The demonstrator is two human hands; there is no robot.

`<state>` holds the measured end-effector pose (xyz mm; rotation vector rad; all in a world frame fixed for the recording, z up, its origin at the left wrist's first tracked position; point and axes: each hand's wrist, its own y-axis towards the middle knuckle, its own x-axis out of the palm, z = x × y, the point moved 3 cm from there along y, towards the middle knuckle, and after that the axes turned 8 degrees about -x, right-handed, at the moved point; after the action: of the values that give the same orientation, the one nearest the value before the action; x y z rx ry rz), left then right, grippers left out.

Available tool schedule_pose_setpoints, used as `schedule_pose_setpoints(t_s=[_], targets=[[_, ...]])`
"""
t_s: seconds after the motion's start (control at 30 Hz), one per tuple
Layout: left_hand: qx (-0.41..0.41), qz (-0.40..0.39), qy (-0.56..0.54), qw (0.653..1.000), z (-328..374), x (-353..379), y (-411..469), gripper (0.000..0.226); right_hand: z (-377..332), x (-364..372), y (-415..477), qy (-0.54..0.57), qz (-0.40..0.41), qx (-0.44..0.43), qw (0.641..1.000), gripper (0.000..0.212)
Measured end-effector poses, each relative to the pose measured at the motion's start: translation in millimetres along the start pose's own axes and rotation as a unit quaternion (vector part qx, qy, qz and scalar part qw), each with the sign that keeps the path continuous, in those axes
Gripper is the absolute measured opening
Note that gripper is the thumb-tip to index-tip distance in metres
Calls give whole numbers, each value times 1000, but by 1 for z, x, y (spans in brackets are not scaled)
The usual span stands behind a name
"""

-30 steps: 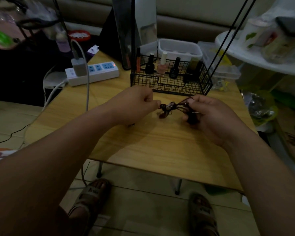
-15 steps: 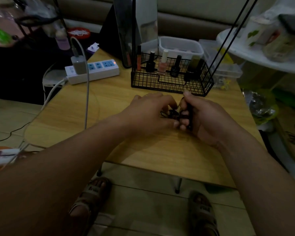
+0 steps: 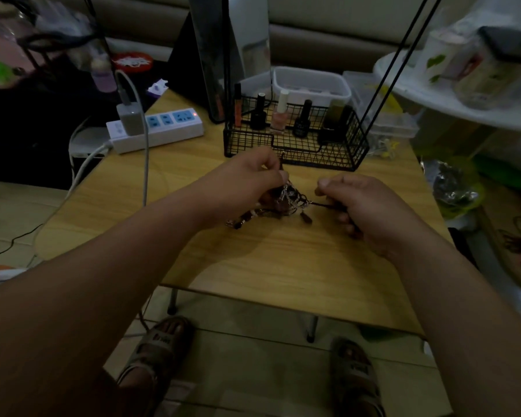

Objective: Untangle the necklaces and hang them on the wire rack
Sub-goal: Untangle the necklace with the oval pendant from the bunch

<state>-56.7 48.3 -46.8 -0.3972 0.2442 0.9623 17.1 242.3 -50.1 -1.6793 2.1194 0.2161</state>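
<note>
Silvery-dark knot, only untangling atm, pinching necklaces [image 3: 286, 200] at 9 o'clock with left hand [image 3: 250, 183], gripping a cord [image 3: 322, 203] at 3 with right hand [image 3: 366, 207], probably needing gentle pulls before wire rack [image 3: 313, 156].

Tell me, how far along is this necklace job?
Early. Done: nothing; no necklace shows on the visible part of the black wire rack. In hand: the left hand pinches the dark knotted bundle of cord and silvery chain necklaces, and the right hand grips one dark cord leading out of it. Left: separating every strand, then hanging each.
</note>
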Motion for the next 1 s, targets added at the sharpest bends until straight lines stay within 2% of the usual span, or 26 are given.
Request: schedule_pose_setpoints(t_s=[0.13,0.27,0.33,0.43,0.5,0.63,0.73,0.83,0.93,1.0], targets=[[-14,-3,-63,998,1,2,1,9,-5,2,-3,-104,2,-58,993,22],[-30,-15,-115,993,3,6,3,9,-9,8,-6,-116,-5,-88,989,29],[-30,-26,-132,990,5,9,3,9,-14,11,-8,-75,-20,-105,991,32],[-26,-36,-140,989,5,12,3,14,-17,19,-11,41,-96,-125,987,33],[-25,-37,-136,990,6,11,3,14,-14,21,-9,34,-114,-140,983,33],[-26,-4,-78,997,7,6,1,21,-8,16,-4,36,-89,-145,985,6],[-28,-28,-69,997,5,4,1,27,-8,12,-3,105,-84,-125,983,6],[-10,-51,-30,998,6,3,1,16,-8,15,-4,189,-90,-93,973,7],[-4,-64,-3,998,5,2,0,19,-9,16,-3,260,-67,-59,961,8],[6,-66,17,998,6,2,-1,17,-9,16,-3,270,-52,-50,960,10]])
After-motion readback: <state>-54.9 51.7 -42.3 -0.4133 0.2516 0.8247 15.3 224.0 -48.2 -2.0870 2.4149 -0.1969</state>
